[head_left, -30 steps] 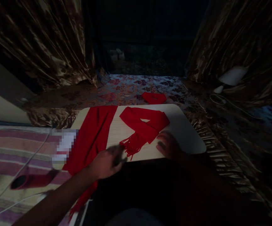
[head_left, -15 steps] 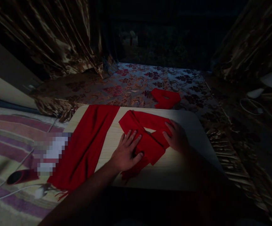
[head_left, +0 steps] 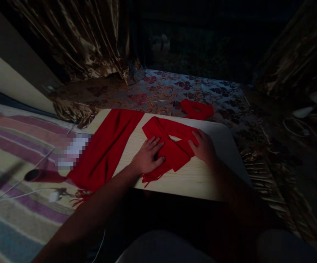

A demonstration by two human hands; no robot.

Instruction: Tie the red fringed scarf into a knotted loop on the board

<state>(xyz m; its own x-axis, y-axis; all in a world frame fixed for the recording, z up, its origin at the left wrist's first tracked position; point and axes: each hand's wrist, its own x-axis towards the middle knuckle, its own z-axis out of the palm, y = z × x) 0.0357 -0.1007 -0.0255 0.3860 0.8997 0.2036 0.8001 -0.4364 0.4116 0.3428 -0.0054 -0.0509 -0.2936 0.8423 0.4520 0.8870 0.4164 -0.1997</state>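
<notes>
A folded red scarf (head_left: 172, 151) lies on the pale wooden table (head_left: 202, 181), its bands crossing around a small gap and its fringe hanging toward the front edge. My left hand (head_left: 147, 156) rests flat on its left part, fingers spread. On its right part, my right hand (head_left: 203, 146) lies with the fingers apart. A second red scarf (head_left: 105, 146) is laid lengthwise over the table's left side, its fringe past the front edge. Behind the table sits another folded red cloth (head_left: 198, 109) on the patterned fabric.
On the left, a striped bedspread (head_left: 18, 215) carries a red cylinder (head_left: 44, 175), white cables and a white plug (head_left: 54, 196). Gold curtains (head_left: 100, 40) hang behind. A coiled white cable (head_left: 295, 126) lies at the right.
The view has tipped down, so the table and scarves appear higher in the picture. Both hands stay on the folded scarf, and its front fringe now shows more clearly.
</notes>
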